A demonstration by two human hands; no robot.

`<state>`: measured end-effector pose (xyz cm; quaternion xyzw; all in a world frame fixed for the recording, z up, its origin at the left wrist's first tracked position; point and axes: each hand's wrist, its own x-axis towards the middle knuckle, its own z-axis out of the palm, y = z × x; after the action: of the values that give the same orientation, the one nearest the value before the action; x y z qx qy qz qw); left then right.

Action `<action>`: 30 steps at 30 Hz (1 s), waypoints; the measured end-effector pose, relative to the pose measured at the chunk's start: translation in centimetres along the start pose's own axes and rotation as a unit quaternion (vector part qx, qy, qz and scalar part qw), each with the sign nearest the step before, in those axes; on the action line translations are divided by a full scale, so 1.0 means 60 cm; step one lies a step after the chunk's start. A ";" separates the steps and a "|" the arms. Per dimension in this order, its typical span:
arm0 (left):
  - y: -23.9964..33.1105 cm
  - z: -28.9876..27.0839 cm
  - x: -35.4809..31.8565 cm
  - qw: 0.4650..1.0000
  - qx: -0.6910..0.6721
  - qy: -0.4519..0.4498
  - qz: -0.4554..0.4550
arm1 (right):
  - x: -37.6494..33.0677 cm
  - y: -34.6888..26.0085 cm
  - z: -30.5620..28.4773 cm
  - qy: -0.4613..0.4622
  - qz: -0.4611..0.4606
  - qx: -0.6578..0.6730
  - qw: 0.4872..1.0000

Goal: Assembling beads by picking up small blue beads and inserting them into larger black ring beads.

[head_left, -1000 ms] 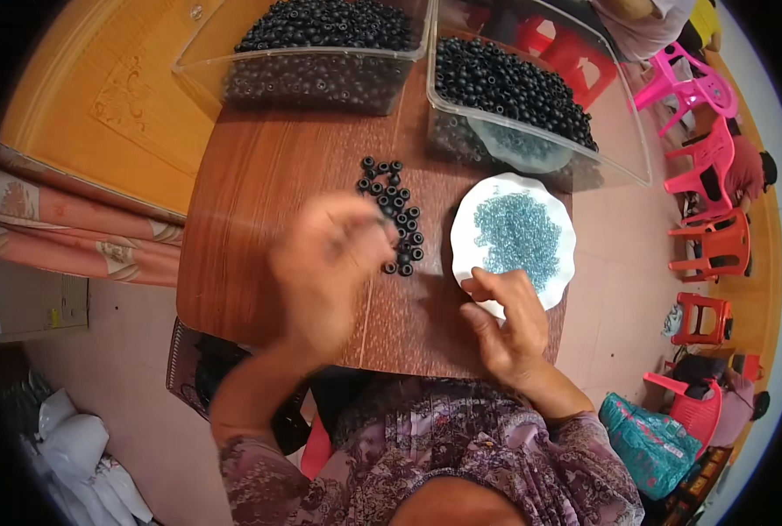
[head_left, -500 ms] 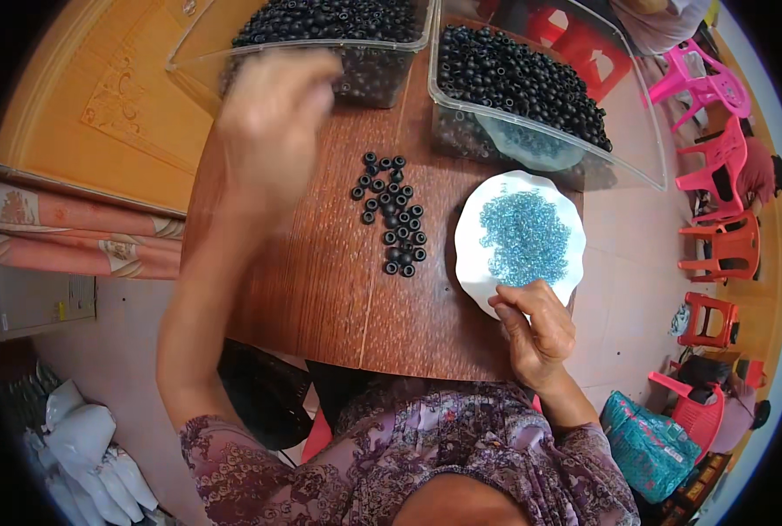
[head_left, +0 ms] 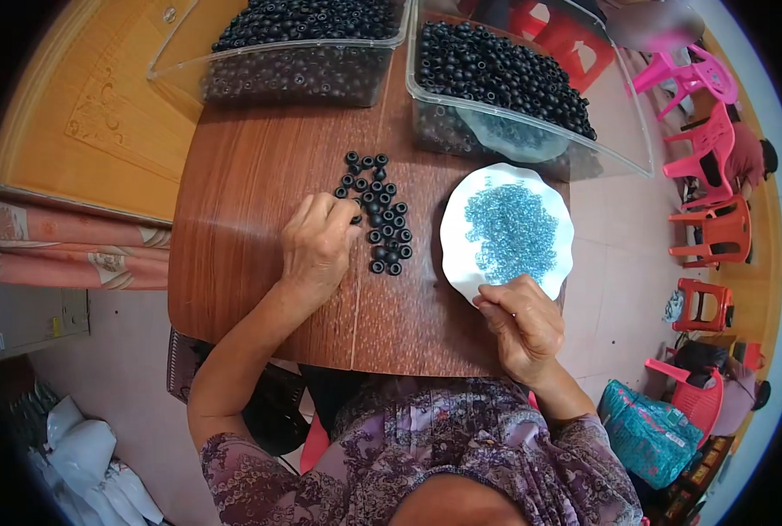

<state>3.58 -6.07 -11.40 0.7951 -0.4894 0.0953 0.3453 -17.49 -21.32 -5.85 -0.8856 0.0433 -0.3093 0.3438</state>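
My left hand [head_left: 319, 238] is at the left side of a loose group of black beads [head_left: 380, 197] on the table. Its fingers are curled together around one black bead [head_left: 356, 218], partly hidden by the fingertips. My right hand [head_left: 524, 326] is closed in a pinch at the near rim of a white scalloped plate [head_left: 457, 256]. Whatever lies between those fingers is too small or hidden to make out. Tiny clear-blue beads [head_left: 512, 230] are spread over the middle of the plate.
Two clear plastic bins, a left bin [head_left: 295, 83] and a right bin [head_left: 496, 114], hold heaps of black beads at the table's far side. The wooden table [head_left: 251, 202] has a rounded near edge. Pink chairs [head_left: 707, 158] and seated people are to the right.
My left hand has come down from beside the left bin to the black beads on the table. My right hand stays pinched at the plate rim. The view has shifted slightly.
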 end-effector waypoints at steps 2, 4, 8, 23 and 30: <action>-0.002 0.004 -0.003 1.000 -0.021 0.001 -0.022 | 0.001 -0.001 0.001 0.013 -0.001 0.006 1.000; 0.002 0.003 0.001 1.000 -0.022 -0.002 -0.015 | -0.001 0.001 0.002 0.017 -0.004 -0.001 1.000; 0.006 0.003 0.000 1.000 0.008 0.004 -0.006 | 0.000 0.003 0.004 0.007 -0.011 0.001 1.000; 0.003 0.005 -0.004 0.998 0.050 0.030 0.021 | 0.025 0.045 -0.018 -0.001 0.006 -0.129 0.992; 0.058 -0.036 -0.030 0.868 -0.398 0.015 -0.298 | 0.077 0.093 0.009 -0.048 -0.044 -0.264 0.962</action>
<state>0.17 -4.41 -9.10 0.6966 -0.2206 -0.2026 0.6519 -12.71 -26.60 -7.31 -0.9597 0.0682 -0.2590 0.0856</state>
